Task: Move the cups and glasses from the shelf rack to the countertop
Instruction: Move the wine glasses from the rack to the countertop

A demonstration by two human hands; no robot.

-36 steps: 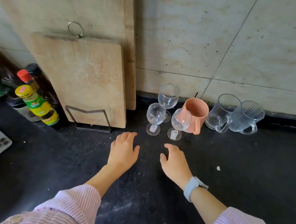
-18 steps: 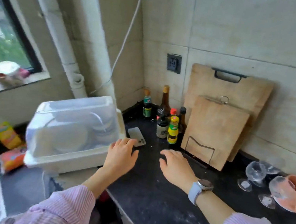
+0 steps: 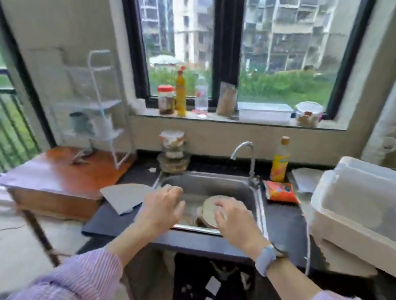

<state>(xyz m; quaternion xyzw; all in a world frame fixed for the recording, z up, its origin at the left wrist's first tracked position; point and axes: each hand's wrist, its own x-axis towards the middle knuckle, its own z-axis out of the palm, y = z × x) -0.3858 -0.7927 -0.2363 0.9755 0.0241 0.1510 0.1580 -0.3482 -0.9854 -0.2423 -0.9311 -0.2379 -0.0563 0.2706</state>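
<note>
We are facing the window, and both hands hover empty in front of us over the sink (image 3: 256,197): the left hand (image 3: 162,208) with fingers loosely spread above the sink's left rim, the right hand (image 3: 235,219) also loosely spread, gripping nothing, above a round plate (image 3: 208,209) that lies in the basin. A pale blue watch (image 3: 266,260) sits on the right wrist, and striped pink sleeves (image 3: 85,279) cover both forearms. The picture is smeared, so fine detail is hard to make out. Off at the far left, the white wire shelf rack (image 3: 100,107) stands at the back of a reddish wooden table (image 3: 64,176), well apart from both hands; on its middle tier we can make out one greenish cup (image 3: 80,122), blurred, and we cannot tell what else the tiers carry. The dark countertop (image 3: 281,221) frames the sink, with a grey folded cloth (image 3: 125,197) lying at its left edge just beside the left hand. Behind the basin stands the tap (image 3: 244,157), a yellow bottle (image 3: 280,162) to its right, an orange packet (image 3: 280,191) by the sink's back right corner, and a stack of bowls (image 3: 173,154) at its back left corner. At the right edge sits a clear lidded dish box (image 3: 374,202).
</note>
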